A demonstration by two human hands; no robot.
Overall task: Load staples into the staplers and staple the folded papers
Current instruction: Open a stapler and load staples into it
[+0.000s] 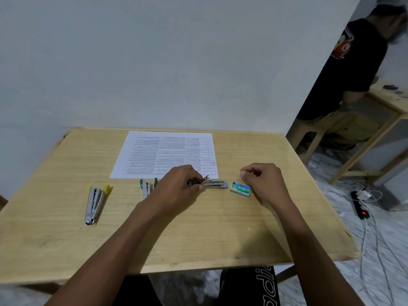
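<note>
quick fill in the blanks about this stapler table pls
1. The open stapler at the left of the table has ___ tips.
2. The hand nearest the green staple box is the ___ one.
3. That box's label reads No ___.
4. The left hand partly hides a second stapler with ___ tips.
Missing words: yellow; right; 10; green.
</note>
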